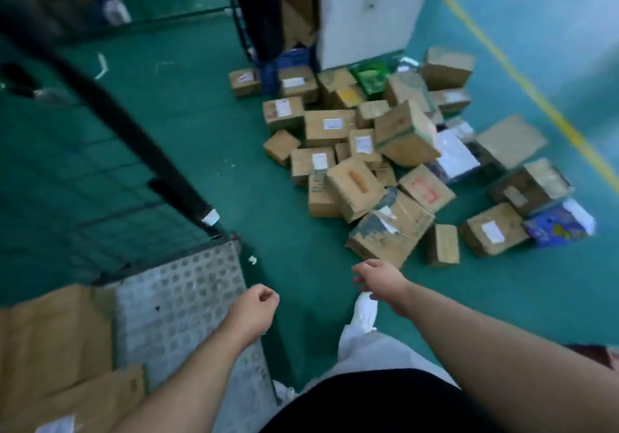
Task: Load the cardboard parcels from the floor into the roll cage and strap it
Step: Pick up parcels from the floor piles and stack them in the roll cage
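Several cardboard parcels (378,171) lie in a loose heap on the green floor, right of centre. The roll cage (181,302) stands at the lower left, with a perforated metal base and a wire mesh side. Two brown parcels (50,342) rest on its base. A black strap (134,131) runs diagonally along the cage's side. My left hand (256,303) hovers over the cage's front corner, fingers curled, holding nothing. My right hand (378,280) reaches out with relaxed fingers, just short of the nearest torn parcel (390,228).
A white cabinet (365,13) stands behind the heap, with a black cart and flattened cardboard (294,13) beside it. A yellow floor line (522,80) runs at the right. A white shoe (365,312) steps on the green floor below my right hand.
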`<control>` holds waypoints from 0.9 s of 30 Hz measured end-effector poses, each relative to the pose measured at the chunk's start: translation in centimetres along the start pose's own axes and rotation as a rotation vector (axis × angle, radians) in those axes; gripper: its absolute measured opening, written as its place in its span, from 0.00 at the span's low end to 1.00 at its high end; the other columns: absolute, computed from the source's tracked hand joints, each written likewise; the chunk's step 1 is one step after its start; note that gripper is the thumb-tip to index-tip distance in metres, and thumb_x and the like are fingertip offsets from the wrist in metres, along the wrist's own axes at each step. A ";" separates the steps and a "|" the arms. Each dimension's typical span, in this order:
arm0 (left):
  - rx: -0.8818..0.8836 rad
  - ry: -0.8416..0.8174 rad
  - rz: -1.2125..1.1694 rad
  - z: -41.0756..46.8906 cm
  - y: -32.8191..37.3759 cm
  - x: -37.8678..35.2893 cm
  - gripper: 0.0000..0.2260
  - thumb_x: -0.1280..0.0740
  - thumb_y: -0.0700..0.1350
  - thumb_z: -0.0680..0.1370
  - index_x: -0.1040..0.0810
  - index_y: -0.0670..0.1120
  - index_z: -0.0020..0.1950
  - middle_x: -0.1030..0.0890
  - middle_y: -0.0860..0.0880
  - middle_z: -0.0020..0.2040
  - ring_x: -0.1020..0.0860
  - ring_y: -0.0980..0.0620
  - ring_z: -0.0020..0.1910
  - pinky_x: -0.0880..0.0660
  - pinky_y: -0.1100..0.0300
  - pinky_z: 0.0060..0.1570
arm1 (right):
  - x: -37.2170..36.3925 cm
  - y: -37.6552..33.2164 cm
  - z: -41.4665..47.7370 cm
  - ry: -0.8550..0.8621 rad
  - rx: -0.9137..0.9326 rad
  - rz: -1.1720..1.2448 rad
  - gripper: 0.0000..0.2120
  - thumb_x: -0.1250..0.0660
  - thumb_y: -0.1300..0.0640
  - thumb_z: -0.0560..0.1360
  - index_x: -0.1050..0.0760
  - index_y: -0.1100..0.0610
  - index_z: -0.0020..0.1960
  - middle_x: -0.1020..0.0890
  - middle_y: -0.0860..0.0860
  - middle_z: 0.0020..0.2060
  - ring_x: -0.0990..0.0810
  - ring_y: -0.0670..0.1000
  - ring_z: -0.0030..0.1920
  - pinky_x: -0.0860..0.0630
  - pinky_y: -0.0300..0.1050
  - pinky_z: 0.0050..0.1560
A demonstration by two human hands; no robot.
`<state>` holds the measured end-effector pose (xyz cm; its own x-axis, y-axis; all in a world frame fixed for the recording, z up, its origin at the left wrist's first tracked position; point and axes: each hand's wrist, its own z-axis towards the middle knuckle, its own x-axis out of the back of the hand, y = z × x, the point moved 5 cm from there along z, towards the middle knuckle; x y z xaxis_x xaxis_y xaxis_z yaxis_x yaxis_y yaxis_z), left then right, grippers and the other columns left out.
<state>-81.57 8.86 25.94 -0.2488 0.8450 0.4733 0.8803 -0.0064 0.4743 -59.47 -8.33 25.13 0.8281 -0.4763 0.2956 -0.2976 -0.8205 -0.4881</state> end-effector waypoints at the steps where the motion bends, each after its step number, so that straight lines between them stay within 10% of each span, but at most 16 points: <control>1: -0.008 -0.026 0.024 1.0 2.6 -1.3 0.09 0.38 0.51 0.84 0.21 0.48 0.56 0.17 0.48 0.51 0.21 0.51 0.46 0.27 0.60 0.41 | 2.4 0.7 1.0 0.022 -0.021 0.021 0.11 0.38 0.54 0.82 0.21 0.60 0.57 0.16 0.56 0.49 0.22 0.52 0.42 0.29 0.42 0.38; 13: -0.030 -0.117 0.199 9.6 23.9 -6.9 0.10 0.37 0.53 0.83 0.20 0.50 0.57 0.19 0.53 0.54 0.21 0.53 0.54 0.29 0.60 0.52 | 23.7 0.6 12.7 0.131 -0.169 -0.018 0.09 0.40 0.54 0.83 0.23 0.55 0.54 0.20 0.49 0.43 0.23 0.49 0.40 0.30 0.41 0.35; 18: 0.004 -0.058 0.161 12.9 26.6 -3.5 0.08 0.36 0.51 0.83 0.20 0.50 0.56 0.18 0.54 0.53 0.21 0.57 0.50 0.27 0.62 0.46 | 22.3 -5.4 17.4 0.029 -0.144 -0.034 0.11 0.41 0.55 0.84 0.22 0.57 0.58 0.17 0.56 0.51 0.17 0.56 0.52 0.19 0.52 0.56; 27: 0.033 -0.121 0.275 27.5 31.0 5.2 0.06 0.35 0.50 0.80 0.19 0.52 0.46 0.17 0.54 0.45 0.21 0.54 0.42 0.24 0.58 0.42 | 14.8 -17.8 26.0 -0.113 -0.144 -0.016 0.11 0.36 0.52 0.80 0.19 0.56 0.56 0.16 0.55 0.52 0.17 0.55 0.53 0.19 0.51 0.59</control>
<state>-44.44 27.72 22.67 0.0493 0.8715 0.4879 0.9211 -0.2286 0.3153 -29.55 7.39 16.84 0.8792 -0.4305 0.2043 -0.3420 -0.8686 -0.3587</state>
